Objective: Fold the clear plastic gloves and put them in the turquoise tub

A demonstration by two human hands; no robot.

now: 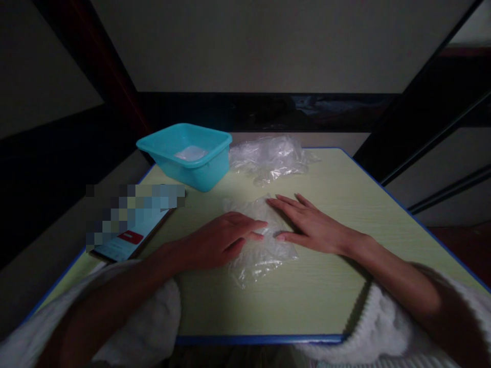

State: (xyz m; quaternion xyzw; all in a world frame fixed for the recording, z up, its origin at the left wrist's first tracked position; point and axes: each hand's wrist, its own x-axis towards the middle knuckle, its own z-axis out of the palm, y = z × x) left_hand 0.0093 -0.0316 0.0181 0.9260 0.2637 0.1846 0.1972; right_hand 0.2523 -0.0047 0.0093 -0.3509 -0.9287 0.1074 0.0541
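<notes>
- Clear plastic bag (pixel 264 251): flat at frame centre on worktop (pixel 307 301), under both hands.
- Left hand (pixel 218 244), right hand (pixel 311 228): open, palms down, pressing the film, gripping nothing.
- Judged very light, limp, slippery, easily creased; best pinched at a free corner.
- Long axis apparently bottom-to-top of frame; mouth end not discernible.

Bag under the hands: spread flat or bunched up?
Spread flat. The bag lies on the table with the left hand and right hand pressed palm-down on it; its near edge is wrinkled.

Crinkled glossy clear plastic bag (pixel 261 245)
</notes>
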